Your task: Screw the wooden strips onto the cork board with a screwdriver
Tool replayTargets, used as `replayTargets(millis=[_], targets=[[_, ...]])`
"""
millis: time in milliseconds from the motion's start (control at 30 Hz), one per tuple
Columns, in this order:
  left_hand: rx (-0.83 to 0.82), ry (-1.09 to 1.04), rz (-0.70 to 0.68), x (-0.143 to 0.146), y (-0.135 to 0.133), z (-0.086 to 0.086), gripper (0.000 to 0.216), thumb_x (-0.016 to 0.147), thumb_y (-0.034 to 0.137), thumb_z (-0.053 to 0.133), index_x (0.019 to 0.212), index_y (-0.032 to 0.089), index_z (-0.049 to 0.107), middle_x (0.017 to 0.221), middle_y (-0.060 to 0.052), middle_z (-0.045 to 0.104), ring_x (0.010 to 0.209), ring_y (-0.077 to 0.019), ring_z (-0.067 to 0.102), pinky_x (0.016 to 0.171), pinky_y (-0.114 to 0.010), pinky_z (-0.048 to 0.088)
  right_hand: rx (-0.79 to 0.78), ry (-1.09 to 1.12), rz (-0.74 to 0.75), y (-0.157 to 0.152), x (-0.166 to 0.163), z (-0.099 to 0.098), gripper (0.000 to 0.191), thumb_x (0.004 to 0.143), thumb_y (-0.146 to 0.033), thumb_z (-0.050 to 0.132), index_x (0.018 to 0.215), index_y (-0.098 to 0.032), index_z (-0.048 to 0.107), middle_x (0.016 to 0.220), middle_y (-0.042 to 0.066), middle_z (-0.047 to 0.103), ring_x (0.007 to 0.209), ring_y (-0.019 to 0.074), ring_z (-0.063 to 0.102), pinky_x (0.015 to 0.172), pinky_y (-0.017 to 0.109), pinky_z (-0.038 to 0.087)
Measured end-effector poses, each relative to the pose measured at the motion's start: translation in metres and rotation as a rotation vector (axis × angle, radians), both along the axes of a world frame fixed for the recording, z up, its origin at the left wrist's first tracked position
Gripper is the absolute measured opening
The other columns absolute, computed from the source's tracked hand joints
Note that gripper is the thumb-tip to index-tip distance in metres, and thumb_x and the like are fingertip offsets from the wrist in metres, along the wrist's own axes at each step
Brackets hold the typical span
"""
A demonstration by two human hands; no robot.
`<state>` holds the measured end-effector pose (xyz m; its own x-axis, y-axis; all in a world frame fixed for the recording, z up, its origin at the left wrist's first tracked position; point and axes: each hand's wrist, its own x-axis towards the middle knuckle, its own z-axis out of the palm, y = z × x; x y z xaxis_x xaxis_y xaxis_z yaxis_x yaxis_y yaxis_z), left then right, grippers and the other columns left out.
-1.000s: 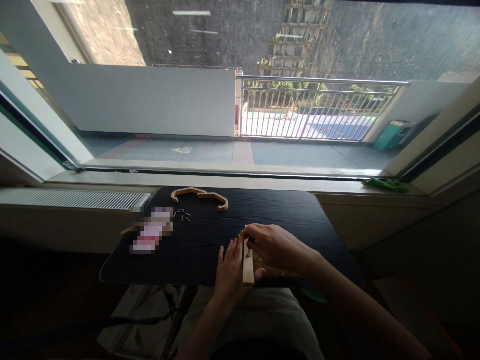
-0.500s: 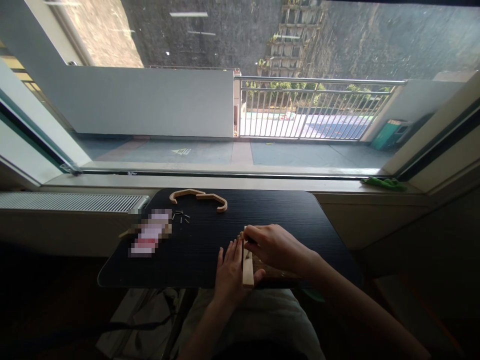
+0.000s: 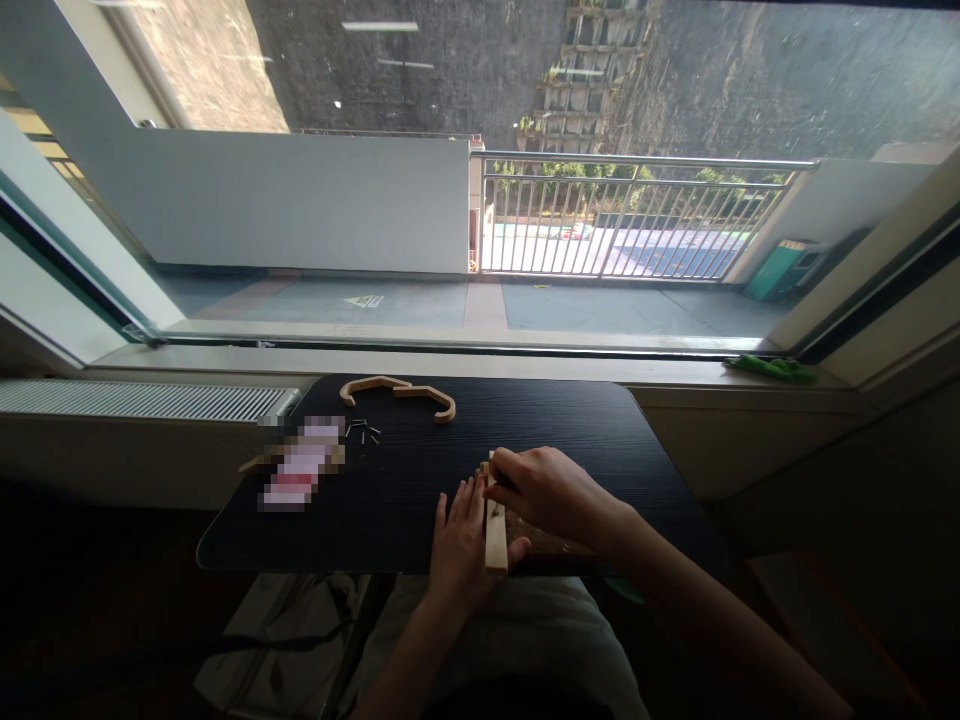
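Observation:
A pale wooden strip stands near the table's front edge, its long side running away from me. My left hand steadies it, with the fingers along its left side and the thumb showing on the right. Over the strip's far part, my right hand is closed in a fist. Whatever the right fingers grip is hidden by the hand. A small dark metal piece shows on the strip just below the right fingers. Beneath the right hand lies a brown wooden board.
Two curved wooden hooks lie at the back of the black table. Several screws are scattered to the left, beside a blurred-out pink and white packet. A green cloth rests on the windowsill, and a radiator stands left.
The right hand has turned very slightly at the strip, its fingers shifting a little to the left. The left hand stays in place.

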<state>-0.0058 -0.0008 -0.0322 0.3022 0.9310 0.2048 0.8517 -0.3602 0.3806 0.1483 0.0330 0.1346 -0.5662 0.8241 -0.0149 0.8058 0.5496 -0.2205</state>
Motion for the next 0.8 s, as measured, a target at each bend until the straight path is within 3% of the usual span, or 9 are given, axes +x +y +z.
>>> replayTargets(millis=[400,667,800], targets=[[-0.017,-0.028,0.006,0.001,0.000,0.003,0.079,0.086,0.052,0.057,0.149,0.012,0.030,0.149,-0.022,0.047,0.142,-0.0358,0.039,0.116,-0.060,0.027,0.018,-0.067,0.000,0.002,-0.003,0.005,0.025,0.097,-0.038,0.056,0.081,-0.019,0.058,0.065,0.001,0.062,0.059,0.0153,0.059,0.052,0.030,0.020],[0.001,-0.043,0.010,0.001,0.000,0.001,0.077,0.085,0.053,0.058,0.148,0.015,0.034,0.148,-0.020,0.048,0.141,-0.0360,0.040,0.115,-0.060,0.027,0.082,-0.030,0.086,0.002,-0.005,0.000,0.017,0.098,-0.030,0.056,0.090,-0.017,0.061,0.090,0.003,0.062,0.061,0.0106,0.055,0.051,0.028,0.025],[-0.028,-0.046,0.006,0.002,0.000,0.002,0.078,0.084,0.057,0.060,0.146,0.015,0.037,0.149,-0.021,0.047,0.142,-0.0366,0.038,0.116,-0.061,0.025,0.103,0.024,0.127,0.001,-0.006,-0.007,0.012,0.099,-0.025,0.053,0.092,-0.017,0.060,0.091,0.002,0.060,0.060,0.0095,0.053,0.051,0.027,0.025]])
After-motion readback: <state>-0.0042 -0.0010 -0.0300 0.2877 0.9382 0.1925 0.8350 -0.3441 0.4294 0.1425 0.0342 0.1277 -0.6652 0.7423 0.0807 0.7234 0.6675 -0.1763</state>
